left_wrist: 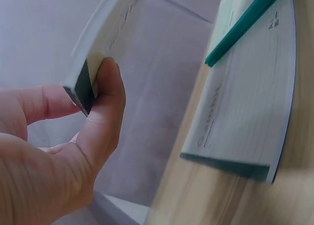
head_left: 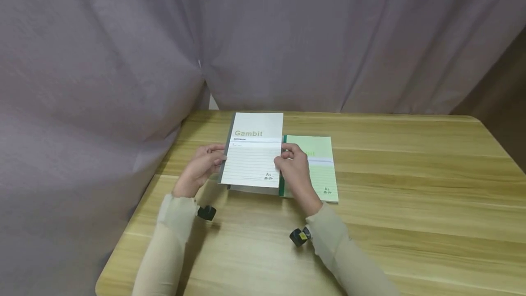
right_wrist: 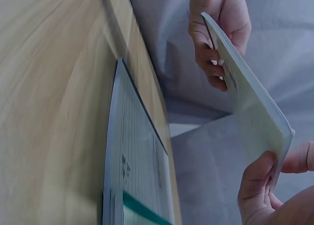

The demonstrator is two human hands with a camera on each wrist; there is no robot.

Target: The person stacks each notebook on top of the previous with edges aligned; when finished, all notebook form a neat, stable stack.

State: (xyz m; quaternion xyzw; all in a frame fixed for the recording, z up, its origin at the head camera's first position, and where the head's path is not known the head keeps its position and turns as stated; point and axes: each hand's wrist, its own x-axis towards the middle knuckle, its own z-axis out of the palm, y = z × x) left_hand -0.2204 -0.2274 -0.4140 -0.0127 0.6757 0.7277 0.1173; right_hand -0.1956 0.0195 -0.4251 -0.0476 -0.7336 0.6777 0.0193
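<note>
A white notebook with a dark spine and "Gambit" on its cover is held up off the table between both hands. My left hand pinches its spine edge between thumb and fingers. On the opposite long edge, my right hand grips it, thumb on the front cover. Below lies a second white notebook with a dark spine, mostly hidden by the raised one in the head view. A light green notebook with a green spine lies to the right, its spine side overlapping the lower white notebook.
The wood-grain table extends far to the right and toward the body. Grey curtains hang along its back and left sides. Small black cameras are strapped at both wrists.
</note>
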